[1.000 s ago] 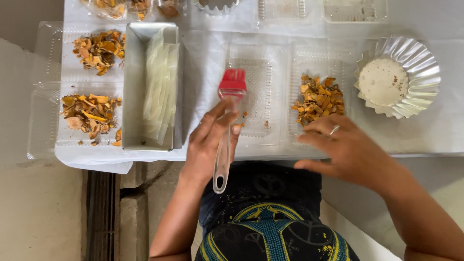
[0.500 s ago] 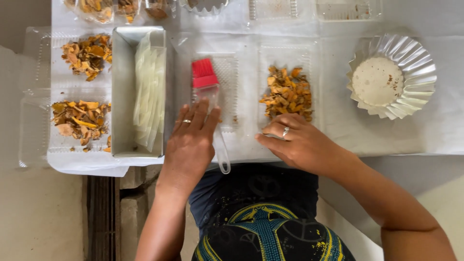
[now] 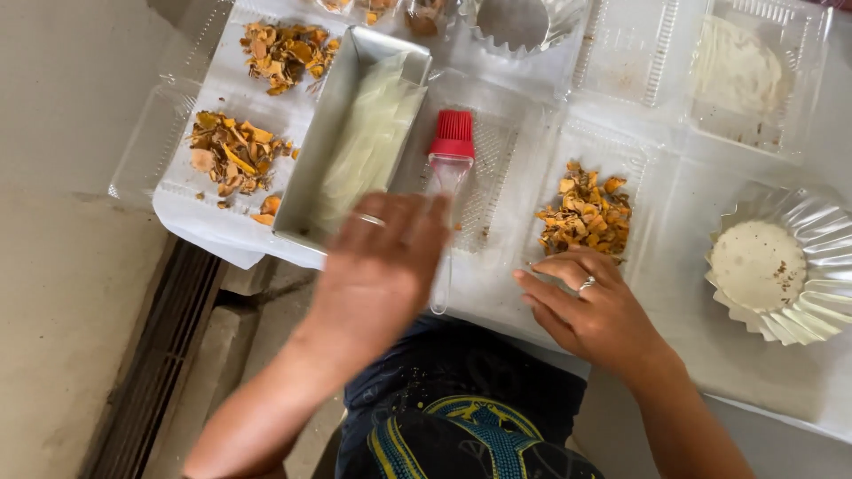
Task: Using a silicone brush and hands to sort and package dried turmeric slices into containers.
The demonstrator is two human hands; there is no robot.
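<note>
Head view: my left hand [image 3: 383,266], fingers loose, covers the brush [image 3: 446,191] handle; its long axis runs twelve-to-six, nearer left than right.

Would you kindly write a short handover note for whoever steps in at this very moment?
Left hand: open, blurred, over the clear handle of the red-headed brush, beside the metal loaf tin.
Right hand: empty, fingertips at the near edge of the orange flake pile.
Done: the tin holds pale sheets.
Left: cannot tell; the brush lies on the white cover, not gripped.
</note>
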